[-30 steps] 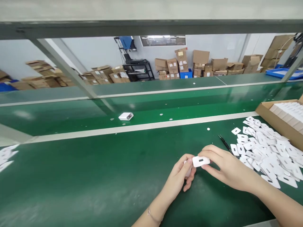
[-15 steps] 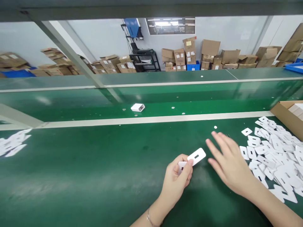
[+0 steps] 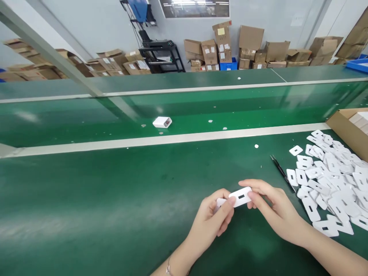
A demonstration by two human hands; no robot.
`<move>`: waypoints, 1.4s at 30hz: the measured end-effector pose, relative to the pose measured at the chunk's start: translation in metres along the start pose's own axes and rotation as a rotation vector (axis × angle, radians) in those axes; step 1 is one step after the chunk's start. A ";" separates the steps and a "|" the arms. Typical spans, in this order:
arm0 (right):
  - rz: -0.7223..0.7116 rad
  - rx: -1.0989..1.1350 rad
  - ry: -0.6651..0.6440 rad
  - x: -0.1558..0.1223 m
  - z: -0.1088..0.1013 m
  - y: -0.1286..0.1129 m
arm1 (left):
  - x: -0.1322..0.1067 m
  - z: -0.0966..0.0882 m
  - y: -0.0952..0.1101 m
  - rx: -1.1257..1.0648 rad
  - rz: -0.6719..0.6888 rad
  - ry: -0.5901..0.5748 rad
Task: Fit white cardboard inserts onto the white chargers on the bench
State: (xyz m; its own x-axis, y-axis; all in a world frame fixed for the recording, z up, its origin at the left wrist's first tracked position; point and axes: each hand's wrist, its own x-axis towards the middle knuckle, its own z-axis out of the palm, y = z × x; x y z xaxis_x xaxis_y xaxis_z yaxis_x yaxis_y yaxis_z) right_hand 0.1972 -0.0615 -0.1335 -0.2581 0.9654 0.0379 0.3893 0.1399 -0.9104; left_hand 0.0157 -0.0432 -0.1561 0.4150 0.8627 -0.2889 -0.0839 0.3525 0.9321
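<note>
My left hand (image 3: 214, 216) pinches a small white plate with a rectangular slot (image 3: 241, 196) between thumb and fingers. A second white piece (image 3: 220, 202) shows behind that thumb, partly hidden in the same hand. At the plate's other end, my right hand (image 3: 274, 209) has its thumb on the edge, with its fingers curled around behind. Right of my hands lies a loose heap of similar white slotted plates (image 3: 335, 180). Black tweezers (image 3: 281, 171) rest on the green tabletop (image 3: 115, 203) beside the heap.
A cardboard box (image 3: 347, 132) with white pieces inside stands at the right edge. Beyond the pale table strip (image 3: 184, 138), a small white block (image 3: 162, 122) lies on a green surface. Cardboard cartons (image 3: 221, 42) line the back wall.
My right hand has moved left and closed its fingers on the plate's right end; before, it was spread and apart. The view has tilted down, and the tweezers now show clearly.
</note>
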 end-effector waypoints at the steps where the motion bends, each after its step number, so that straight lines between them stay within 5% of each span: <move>1: -0.034 -0.009 0.017 0.000 0.000 0.001 | 0.000 0.000 0.000 0.014 -0.017 -0.010; 16: -0.064 0.048 0.137 -0.001 0.001 0.003 | -0.003 -0.001 0.004 0.140 0.102 0.003; 23: -0.092 0.098 0.047 0.000 -0.004 -0.001 | -0.003 -0.003 0.002 0.054 0.054 0.014; 30: -0.201 -0.150 -0.064 -0.003 0.000 0.001 | -0.003 -0.004 0.003 0.173 0.131 0.030; 38: -0.153 0.058 0.133 0.002 0.003 0.014 | -0.005 0.011 -0.018 0.268 0.127 0.022; 42: -0.090 0.223 0.123 0.002 0.005 0.017 | 0.010 0.006 0.016 0.524 0.120 -0.007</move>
State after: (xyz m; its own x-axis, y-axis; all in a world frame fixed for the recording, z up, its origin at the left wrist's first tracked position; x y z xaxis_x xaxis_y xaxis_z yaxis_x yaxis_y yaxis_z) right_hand 0.1984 -0.0585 -0.1509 -0.1684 0.9726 0.1604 0.1616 0.1878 -0.9688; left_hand 0.0236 -0.0308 -0.1427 0.4368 0.8826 -0.1736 0.3312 0.0217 0.9433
